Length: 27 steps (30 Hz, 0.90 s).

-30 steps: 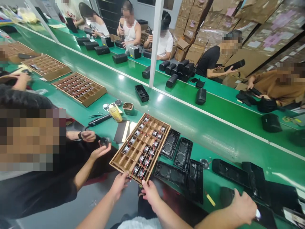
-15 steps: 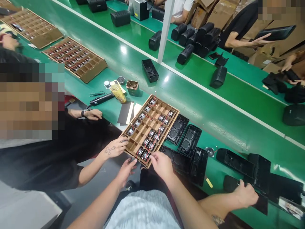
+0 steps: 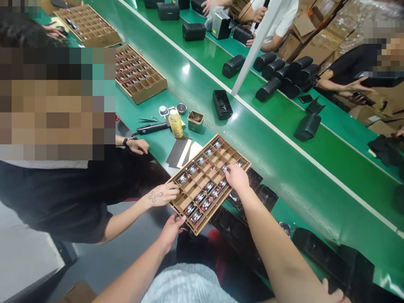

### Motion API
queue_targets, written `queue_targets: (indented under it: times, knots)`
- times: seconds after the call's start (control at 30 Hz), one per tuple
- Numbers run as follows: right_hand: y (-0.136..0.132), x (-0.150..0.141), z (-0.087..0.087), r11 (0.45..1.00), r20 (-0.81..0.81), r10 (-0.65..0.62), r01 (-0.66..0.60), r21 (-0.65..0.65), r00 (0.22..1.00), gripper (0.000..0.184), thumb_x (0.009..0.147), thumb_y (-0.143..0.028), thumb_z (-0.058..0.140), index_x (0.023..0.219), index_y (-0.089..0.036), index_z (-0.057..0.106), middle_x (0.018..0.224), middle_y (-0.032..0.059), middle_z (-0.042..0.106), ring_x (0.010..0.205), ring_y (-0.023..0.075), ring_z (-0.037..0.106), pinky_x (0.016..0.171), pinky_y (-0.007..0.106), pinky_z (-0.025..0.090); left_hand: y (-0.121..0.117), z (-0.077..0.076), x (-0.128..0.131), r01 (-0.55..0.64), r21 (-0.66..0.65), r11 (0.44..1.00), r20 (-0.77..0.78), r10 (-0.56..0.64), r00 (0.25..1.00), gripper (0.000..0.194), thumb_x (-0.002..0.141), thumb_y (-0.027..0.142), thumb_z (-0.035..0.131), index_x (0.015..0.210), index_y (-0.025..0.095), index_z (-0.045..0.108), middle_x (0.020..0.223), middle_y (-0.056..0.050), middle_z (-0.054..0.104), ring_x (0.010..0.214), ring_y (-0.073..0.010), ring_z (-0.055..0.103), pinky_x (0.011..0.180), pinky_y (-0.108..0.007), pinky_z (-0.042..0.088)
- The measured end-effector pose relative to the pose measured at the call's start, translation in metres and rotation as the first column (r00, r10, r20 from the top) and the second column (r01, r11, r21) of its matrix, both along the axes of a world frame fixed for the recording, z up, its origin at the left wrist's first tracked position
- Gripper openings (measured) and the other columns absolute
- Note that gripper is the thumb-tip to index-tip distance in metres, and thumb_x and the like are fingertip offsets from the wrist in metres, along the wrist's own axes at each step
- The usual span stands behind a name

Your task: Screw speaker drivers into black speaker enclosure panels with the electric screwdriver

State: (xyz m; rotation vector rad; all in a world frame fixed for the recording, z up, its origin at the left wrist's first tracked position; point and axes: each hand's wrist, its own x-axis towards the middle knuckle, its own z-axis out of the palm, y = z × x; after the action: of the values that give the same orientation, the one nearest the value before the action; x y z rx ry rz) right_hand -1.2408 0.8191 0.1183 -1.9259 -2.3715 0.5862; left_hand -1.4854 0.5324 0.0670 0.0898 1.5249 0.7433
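Cardboard compartment tray of red-wired speaker drivers, over bench edge, left hand with fingers curled on near rim, right hand with fingers over drivers, grip unclear, co-worker's tattooed hand touching tray corner

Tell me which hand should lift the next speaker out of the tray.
Right, likely: your right hand is over the tray's far end, among the wired speakers, while your left hand sits at the near corner, by the rim, seeming to steady it.
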Motion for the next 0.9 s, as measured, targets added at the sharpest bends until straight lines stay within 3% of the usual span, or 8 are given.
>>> queue_targets:
  times: [0.17, 0.33, 0.47, 0.7, 0.9]
  knots:
    - [0.044, 0.017, -0.006, 0.986, 0.057, -0.126, 0.119, 0.120, 0.990, 0.043, 0.103, -0.041, 0.069, 0.139, -0.019, 0.063, 0.145, 0.0130, 0.062, 0.127, 0.0298, 0.065, 0.106, 0.054, 0.058, -0.002, 0.002, 0.004, -0.030, 0.019, 0.999, 0.007, 0.030, 1.000, 0.038, 0.104, 0.040, 0.069, 0.134, 0.017, 0.065, 0.130, -0.010, 0.069, 0.110, -0.0249, 0.071, 0.094, -0.047, 0.063]
    - [0.084, 0.026, -0.020, 0.987, 0.075, -0.162, 0.160, 0.028, 0.984, 0.039, 0.103, -0.041, 0.069, 0.135, -0.019, 0.065, 0.137, 0.0119, 0.066, 0.118, 0.0266, 0.068, 0.101, 0.050, 0.062, -0.001, 0.000, 0.002, -0.052, 0.001, 0.999, 0.039, 0.052, 0.998, 0.037, 0.104, 0.039, 0.070, 0.133, 0.017, 0.065, 0.128, -0.010, 0.070, 0.108, -0.0240, 0.071, 0.092, -0.045, 0.064]
    - [0.085, 0.028, -0.032, 0.979, 0.061, -0.202, 0.203, -0.014, 0.977, 0.040, 0.104, -0.042, 0.068, 0.137, -0.019, 0.064, 0.136, 0.0117, 0.067, 0.116, 0.0261, 0.069, 0.100, 0.049, 0.062, 0.001, 0.001, 0.000, -0.067, -0.034, 0.997, 0.068, 0.069, 0.995, 0.037, 0.104, 0.043, 0.069, 0.130, 0.017, 0.066, 0.124, -0.009, 0.071, 0.104, -0.0234, 0.072, 0.089, -0.043, 0.064]
    - [0.080, 0.030, -0.035, 0.978, 0.008, -0.207, 0.207, -0.020, 0.978, 0.041, 0.104, -0.043, 0.068, 0.138, -0.019, 0.064, 0.137, 0.0120, 0.067, 0.118, 0.0266, 0.069, 0.101, 0.050, 0.061, 0.006, 0.000, 0.000, -0.099, -0.089, 0.991, 0.087, 0.107, 0.990, 0.036, 0.105, 0.046, 0.067, 0.124, 0.016, 0.068, 0.118, -0.008, 0.073, 0.098, -0.0220, 0.072, 0.085, -0.040, 0.064]
    - [0.079, 0.035, -0.034, 0.996, -0.060, -0.081, 0.084, 0.039, 0.995, 0.041, 0.104, -0.041, 0.068, 0.139, -0.020, 0.063, 0.140, 0.0123, 0.065, 0.120, 0.0270, 0.068, 0.102, 0.051, 0.062, 0.008, -0.001, 0.000, -0.103, -0.088, 0.991, 0.060, 0.109, 0.992, 0.036, 0.105, 0.045, 0.068, 0.125, 0.016, 0.067, 0.120, -0.008, 0.072, 0.097, -0.0208, 0.072, 0.083, -0.039, 0.064]
